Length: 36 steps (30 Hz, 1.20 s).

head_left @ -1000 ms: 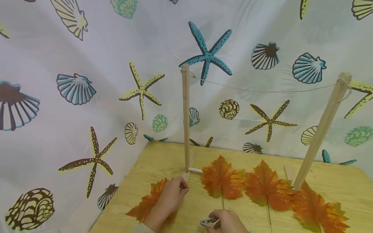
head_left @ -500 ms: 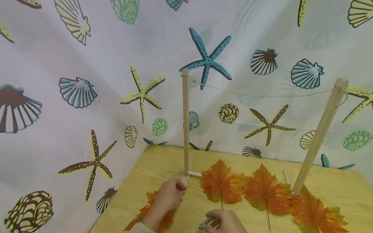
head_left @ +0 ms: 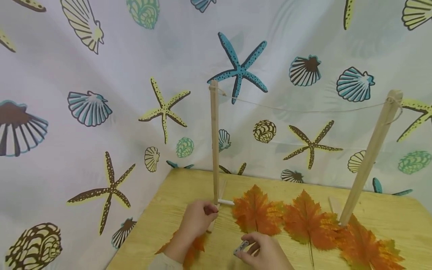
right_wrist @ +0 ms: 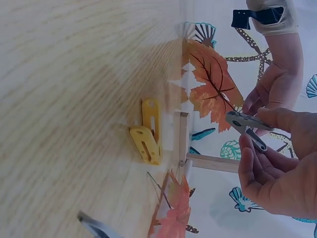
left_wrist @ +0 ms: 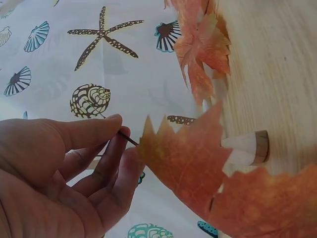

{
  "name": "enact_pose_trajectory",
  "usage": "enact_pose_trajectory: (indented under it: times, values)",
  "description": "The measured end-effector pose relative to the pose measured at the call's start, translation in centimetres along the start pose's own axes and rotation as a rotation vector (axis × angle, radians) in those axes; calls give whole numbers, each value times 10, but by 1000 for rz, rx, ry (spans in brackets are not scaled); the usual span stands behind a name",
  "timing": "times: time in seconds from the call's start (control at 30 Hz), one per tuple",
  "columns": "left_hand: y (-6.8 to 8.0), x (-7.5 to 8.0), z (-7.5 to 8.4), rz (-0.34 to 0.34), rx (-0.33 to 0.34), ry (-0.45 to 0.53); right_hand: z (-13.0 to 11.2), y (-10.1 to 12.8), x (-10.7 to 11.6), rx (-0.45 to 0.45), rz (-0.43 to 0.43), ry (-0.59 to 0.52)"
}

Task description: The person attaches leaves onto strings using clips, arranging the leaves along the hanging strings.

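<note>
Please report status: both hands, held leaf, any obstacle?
Left hand pinches orange leaf by stem. Right hand holds grey clip. String bears no leaf. Wooden post close by, possible obstacle.

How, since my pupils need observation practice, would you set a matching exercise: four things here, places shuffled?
1. Grey hinged clip
2. Yellow plastic clip
3. Thin beige string
4. Dark-spotted blue starfish

A. Strung between two wooden posts
B. Printed on the white fabric backdrop
C. Pinched in the right hand
D. Lying on the wooden table

Pairs: 1-C; 2-D; 3-A; 4-B
</note>
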<state>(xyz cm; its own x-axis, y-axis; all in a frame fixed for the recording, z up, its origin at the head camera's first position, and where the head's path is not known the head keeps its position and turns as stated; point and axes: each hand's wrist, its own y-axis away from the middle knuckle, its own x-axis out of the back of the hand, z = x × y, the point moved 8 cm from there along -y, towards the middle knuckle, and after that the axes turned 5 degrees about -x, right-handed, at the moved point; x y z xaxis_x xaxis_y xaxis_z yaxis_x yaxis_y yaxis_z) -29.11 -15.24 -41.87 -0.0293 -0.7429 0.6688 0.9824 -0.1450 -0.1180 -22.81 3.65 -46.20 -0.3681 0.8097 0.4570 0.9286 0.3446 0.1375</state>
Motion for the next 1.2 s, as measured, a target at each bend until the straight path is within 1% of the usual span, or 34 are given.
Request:
enact_pose_trajectory:
  times: [0.1,0.17,0.3,0.4,0.47,0.7,0.93,1.2]
  values:
    - [-1,4,1,13,11,22,-6,2,5,4,21,9]
    - [-2,8,3,34,1,40,-9,4,8,15,25,-9]
    - [-4,15,7,81,-23,82,-18,4,14,74,31,-31]
    - [-5,18,9,92,-22,113,-24,1,17,118,36,-27]
    - [-5,19,10,91,-15,135,-27,0,19,131,45,-17]
    - [-10,19,4,94,8,226,-31,-4,21,125,55,-19]
    - [-14,20,4,87,6,273,-30,-12,29,84,59,-123]
    - [-11,20,11,61,-8,334,-29,-14,31,84,45,-218]
